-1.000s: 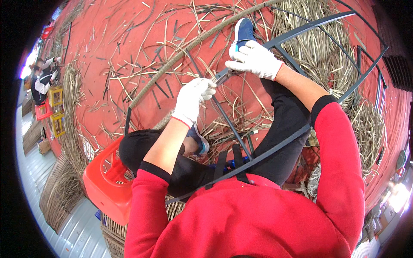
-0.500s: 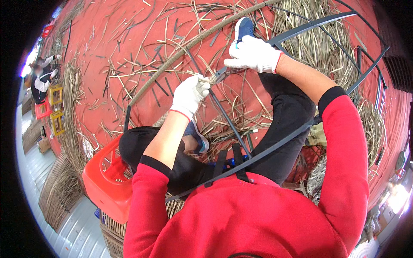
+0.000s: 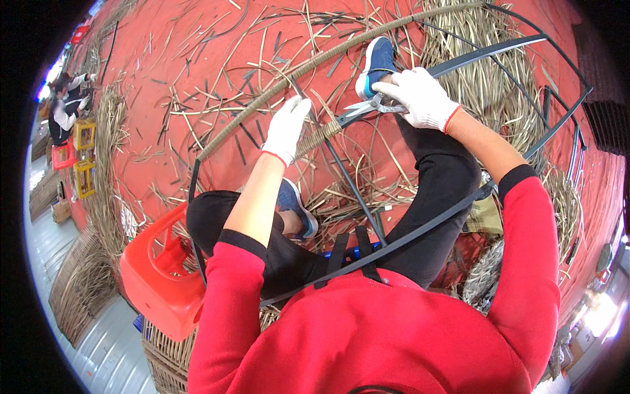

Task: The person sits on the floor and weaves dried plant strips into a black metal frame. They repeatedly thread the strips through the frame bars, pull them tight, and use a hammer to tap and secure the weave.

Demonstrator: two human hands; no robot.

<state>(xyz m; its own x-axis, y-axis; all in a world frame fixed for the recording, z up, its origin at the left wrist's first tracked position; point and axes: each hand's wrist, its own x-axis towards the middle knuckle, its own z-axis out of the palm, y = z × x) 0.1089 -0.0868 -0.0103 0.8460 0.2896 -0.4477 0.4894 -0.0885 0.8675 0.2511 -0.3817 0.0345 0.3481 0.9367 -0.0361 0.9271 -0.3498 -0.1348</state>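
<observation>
White knit gloves cover both of my hands. My right hand (image 3: 423, 98) is closed around the handles of a pair of scissors (image 3: 371, 106), whose blades are spread and point left, over a flat dark bar near the blue shoe. To the left, my left hand (image 3: 287, 128) has its fingers stretched upward, with nothing clearly visible in them. It is beside a bar section wrapped in tan strip (image 3: 318, 139), part of a dark metal frame (image 3: 351, 180) lying across my legs. The long curved outer rail (image 3: 262, 92) of this frame is also wrapped in tan strip.
Cut strips and dark scraps litter the red floor covering (image 3: 170, 65). A thick bundle of tan strands (image 3: 453, 59) lies at the upper right. A red plastic stool (image 3: 154, 276) stands at my left. Far left, a person (image 3: 62, 118) sits near yellow crates (image 3: 84, 134).
My left hand has let go of the wrapped bar section and moved slightly up and left. My right hand has shifted right and down, and the scissors now show with blades spread.
</observation>
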